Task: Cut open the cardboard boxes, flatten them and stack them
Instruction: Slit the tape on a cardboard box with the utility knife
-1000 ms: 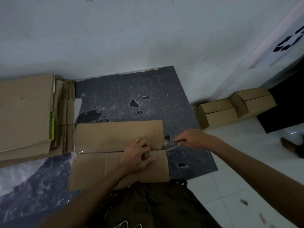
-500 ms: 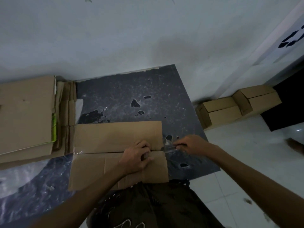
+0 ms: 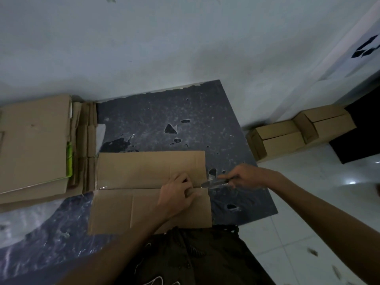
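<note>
One cardboard box [image 3: 144, 171] lies on the dark mat [image 3: 164, 112]. The left hand [image 3: 176, 194] presses at its seam with bent fingers; whether they pinch, I cannot tell. The right hand [image 3: 244, 175] is clamped on a utility knife [image 3: 216, 183] at the right end of the seam. This seems the cutting step; next the blade should run along the seam, clear of those fingers.

Flattened stack [image 3: 35, 145] left of box [image 3: 148, 188] on mat [image 3: 156, 112]

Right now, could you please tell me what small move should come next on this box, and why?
Probably slide the left hand leftward along the seam first: its curled fingers sit at the seam right ahead of the cutter, which the right hand holds at the box's right end, blade pointing left.
</note>
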Motion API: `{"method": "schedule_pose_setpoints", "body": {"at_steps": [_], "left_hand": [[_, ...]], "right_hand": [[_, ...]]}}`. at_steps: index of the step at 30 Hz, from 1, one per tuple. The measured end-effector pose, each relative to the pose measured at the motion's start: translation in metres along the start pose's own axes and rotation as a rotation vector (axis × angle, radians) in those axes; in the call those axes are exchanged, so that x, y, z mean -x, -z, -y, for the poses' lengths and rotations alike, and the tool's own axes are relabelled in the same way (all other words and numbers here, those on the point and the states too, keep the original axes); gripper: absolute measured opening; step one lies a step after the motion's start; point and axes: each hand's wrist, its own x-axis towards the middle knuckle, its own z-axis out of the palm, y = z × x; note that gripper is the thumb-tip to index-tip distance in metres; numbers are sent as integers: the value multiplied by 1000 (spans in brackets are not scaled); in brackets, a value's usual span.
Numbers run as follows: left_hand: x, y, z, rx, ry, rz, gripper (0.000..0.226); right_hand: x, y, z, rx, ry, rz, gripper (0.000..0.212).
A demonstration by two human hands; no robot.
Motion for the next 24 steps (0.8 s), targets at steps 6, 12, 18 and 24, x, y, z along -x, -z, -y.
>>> {"method": "schedule_pose_setpoints", "body": {"at_steps": [6,12,18,24], "left_hand": [[5,-10,8,107,-134,-206,32],[5,-10,8,152,-151,-181,28],[3,-12,14,161,-176,-184,23],[5,-10,15,169,-164,-180,25]], "right_hand": [[1,9,7,141,60,-75,40],[4,0,11,128,45,-67,39],[3,-4,11,71,35,-75,39],[0,-12,7,-24,27,-74,39]]}}
